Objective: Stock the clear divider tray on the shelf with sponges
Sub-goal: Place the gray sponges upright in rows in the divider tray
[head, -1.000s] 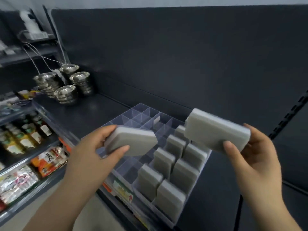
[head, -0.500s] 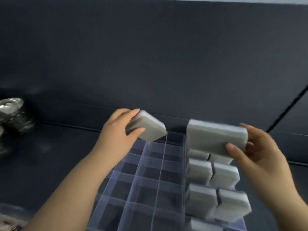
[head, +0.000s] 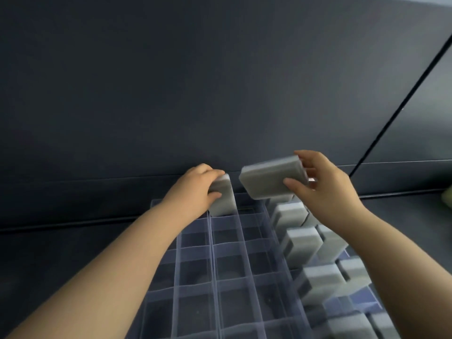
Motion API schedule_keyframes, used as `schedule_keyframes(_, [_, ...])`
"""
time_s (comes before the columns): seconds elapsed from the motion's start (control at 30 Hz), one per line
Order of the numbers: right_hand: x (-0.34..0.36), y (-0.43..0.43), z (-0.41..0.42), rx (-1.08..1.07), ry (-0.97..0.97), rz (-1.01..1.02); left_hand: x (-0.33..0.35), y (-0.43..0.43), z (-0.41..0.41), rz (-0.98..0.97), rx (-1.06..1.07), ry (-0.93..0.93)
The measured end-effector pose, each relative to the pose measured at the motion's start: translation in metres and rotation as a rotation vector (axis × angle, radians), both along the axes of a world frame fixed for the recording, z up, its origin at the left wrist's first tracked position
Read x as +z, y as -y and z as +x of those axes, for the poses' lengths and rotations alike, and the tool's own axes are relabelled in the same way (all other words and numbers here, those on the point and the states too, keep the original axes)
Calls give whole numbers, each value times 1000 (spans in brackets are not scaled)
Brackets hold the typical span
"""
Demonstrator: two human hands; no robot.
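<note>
The clear divider tray lies on the dark shelf, its left and middle compartments holding nothing. Several grey sponges stand upright in its two right columns. My left hand grips one grey sponge held on end in a compartment of the tray's far row. My right hand holds a second grey sponge in the air, tilted, above the far right compartments.
The dark back panel rises right behind the tray. A black upright slants across the right. Dark shelf surface lies to the left of the tray. A pale green object shows at the right edge.
My left hand has moved forward and down, turning its sponge upright into a far-row compartment. My right hand has carried its sponge slightly forward. The view has dropped over the tray.
</note>
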State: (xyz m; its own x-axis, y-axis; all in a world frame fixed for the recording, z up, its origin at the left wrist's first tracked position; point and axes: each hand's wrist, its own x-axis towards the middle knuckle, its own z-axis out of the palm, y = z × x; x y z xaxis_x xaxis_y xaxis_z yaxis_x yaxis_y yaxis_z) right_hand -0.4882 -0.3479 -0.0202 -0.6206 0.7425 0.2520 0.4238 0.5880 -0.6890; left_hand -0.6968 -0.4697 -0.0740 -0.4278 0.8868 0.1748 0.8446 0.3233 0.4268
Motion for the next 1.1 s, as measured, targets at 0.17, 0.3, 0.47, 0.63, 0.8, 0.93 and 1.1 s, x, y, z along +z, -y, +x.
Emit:
schedule_keyframes(0.17, [1,-2,-21,36,96,96,-9,-10,-6,-46,-65,-29])
schedule_keyframes(0.3, [-3,-7,-36,77,180,147,-15,-19,-6,-138,-110,-75])
schedule_keyframes(0.47, [-11,-13,-45,163,273,201,-31,-22,-5,-222,-124,-101])
schedule_keyframes(0.63, [-10,-20,-49,177,346,315,-34,-17,-6,-205,-115,-151])
schedule_keyframes(0.8, [-13,-22,-55,229,408,374,-34,-6,-1,6,-118,-195])
schedule_keyframes(0.93, [-17,-22,-64,276,438,370,-36,-2,-2,55,-118,-189])
schedule_keyframes(1.1, [-24,-23,-72,333,509,381,-38,-1,-2,59,-113,-171])
